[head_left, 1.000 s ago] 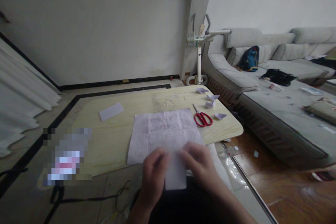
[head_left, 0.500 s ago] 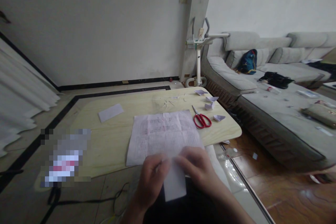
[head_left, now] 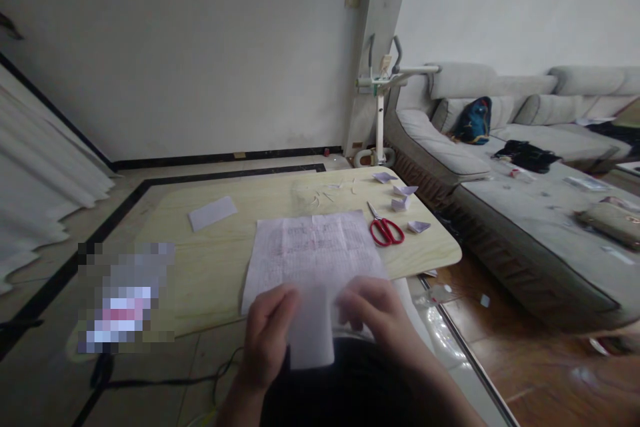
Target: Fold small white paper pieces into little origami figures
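A folded strip of white paper (head_left: 313,333) stands over my lap, held at its left edge by my left hand (head_left: 273,327), thumb on top. Just right of the strip, my right hand (head_left: 373,307) has loosely curled, slightly blurred fingers, apart from the paper. Beyond both hands a large creased sheet with printed lines (head_left: 310,247) lies on the pale wooden table (head_left: 210,273). Red-handled scissors (head_left: 385,231) rest by the sheet's right corner, blades pointing away.
Several small folded paper pieces (head_left: 419,227) sit along the table's right end. Thin paper scraps (head_left: 327,197) lie at the far edge. Another folded paper (head_left: 213,213) is at the left, near a pixelated item (head_left: 123,313). A grey sofa (head_left: 525,247) stands to the right.
My right hand has come off the strip, which both hands held before. The strip and my left hand have shifted a little to the left.
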The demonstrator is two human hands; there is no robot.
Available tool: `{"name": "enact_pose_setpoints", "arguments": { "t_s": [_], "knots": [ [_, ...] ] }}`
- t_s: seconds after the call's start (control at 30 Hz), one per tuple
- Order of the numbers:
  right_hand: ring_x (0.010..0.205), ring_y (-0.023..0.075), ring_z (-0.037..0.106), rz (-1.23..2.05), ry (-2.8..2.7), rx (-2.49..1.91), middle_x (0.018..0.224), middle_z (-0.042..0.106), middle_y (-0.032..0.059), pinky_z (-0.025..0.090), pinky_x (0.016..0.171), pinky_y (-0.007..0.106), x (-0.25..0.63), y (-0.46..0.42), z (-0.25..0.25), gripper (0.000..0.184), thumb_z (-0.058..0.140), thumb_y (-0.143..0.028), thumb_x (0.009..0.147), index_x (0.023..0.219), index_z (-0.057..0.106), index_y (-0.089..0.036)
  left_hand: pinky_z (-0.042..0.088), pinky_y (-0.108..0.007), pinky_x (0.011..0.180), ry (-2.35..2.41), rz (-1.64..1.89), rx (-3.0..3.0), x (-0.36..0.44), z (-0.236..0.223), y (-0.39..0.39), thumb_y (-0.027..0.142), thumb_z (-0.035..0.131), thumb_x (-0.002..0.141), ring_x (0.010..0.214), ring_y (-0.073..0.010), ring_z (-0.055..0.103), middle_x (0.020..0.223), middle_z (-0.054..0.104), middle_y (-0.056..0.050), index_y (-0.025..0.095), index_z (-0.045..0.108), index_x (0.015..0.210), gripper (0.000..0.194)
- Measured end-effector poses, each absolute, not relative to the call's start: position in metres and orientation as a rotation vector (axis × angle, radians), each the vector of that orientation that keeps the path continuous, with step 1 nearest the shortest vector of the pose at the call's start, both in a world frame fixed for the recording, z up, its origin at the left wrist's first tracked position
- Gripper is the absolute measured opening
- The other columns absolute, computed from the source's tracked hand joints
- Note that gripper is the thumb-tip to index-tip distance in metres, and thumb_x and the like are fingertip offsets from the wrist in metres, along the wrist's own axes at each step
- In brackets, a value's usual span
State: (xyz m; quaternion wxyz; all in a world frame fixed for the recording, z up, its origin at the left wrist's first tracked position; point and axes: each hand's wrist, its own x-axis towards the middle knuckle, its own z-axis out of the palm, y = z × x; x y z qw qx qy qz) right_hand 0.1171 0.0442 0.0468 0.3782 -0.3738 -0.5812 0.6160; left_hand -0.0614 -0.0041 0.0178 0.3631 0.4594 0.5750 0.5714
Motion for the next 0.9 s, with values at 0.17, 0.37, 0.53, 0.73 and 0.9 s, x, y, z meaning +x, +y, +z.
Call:
{"name": "enact_pose_setpoints", "arguments": {
  "t_s": [0.17,0.37,0.53,0.73,0.9],
  "knots": [
    [0.060,0.0130,0.053,1.447,-1.480,-0.953,0.072,0.064,0.0019,0.042,0.054,0.024,0.117,0.042,0.045,0.019,0.063,-0.035,0.084,0.080,0.068,-0.018,0.033,-0.025,0.052,1.511,1.431,1.370,-0.059,0.021,-0.004,0.038,0.051,0.090,0.054,-0.0139,0.040,0.055,0.038,0.003,0.021,0.044,0.057,0.039],
    [0.058,0.0128,0.048,1.412,-1.518,-0.981,0.061,0.054,-0.0017,0.040,0.056,0.025,0.110,0.039,0.043,0.024,0.062,-0.034,0.084,0.066,0.060,-0.018,0.035,-0.027,0.052,1.564,1.467,1.424,-0.051,0.019,-0.007,0.042,0.055,0.087,0.054,-0.0161,0.042,0.054,0.045,0.001,0.022,0.048,0.057,0.038],
    [0.055,0.0117,0.041,1.286,-1.509,-0.995,0.055,0.044,-0.0040,0.034,0.052,0.024,0.108,0.037,0.042,0.027,0.058,-0.029,0.081,0.058,0.048,-0.019,0.036,-0.027,0.053,1.480,1.346,1.548,-0.052,0.021,-0.008,0.037,0.057,0.087,0.051,-0.0152,0.042,0.052,0.045,0.002,0.022,0.048,0.053,0.038],
    [0.056,0.0123,0.042,1.251,-1.530,-1.009,0.058,0.045,-0.0032,0.034,0.052,0.024,0.106,0.036,0.043,0.025,0.054,-0.031,0.083,0.062,0.048,-0.019,0.038,-0.027,0.056,1.534,1.352,1.475,-0.047,0.019,-0.007,0.034,0.048,0.092,0.056,-0.0158,0.047,0.056,0.047,0.001,0.021,0.047,0.058,0.037],
    [0.055,0.0121,0.039,1.288,-1.621,-1.008,0.056,0.038,-0.0042,0.033,0.052,0.024,0.107,0.035,0.039,0.033,0.054,-0.034,0.085,0.057,0.042,-0.020,0.041,-0.026,0.058,1.587,1.365,1.378,-0.048,0.013,-0.007,0.036,0.055,0.086,0.061,-0.0175,0.051,0.058,0.052,0.000,0.020,0.053,0.059,0.031]
  ]
}}
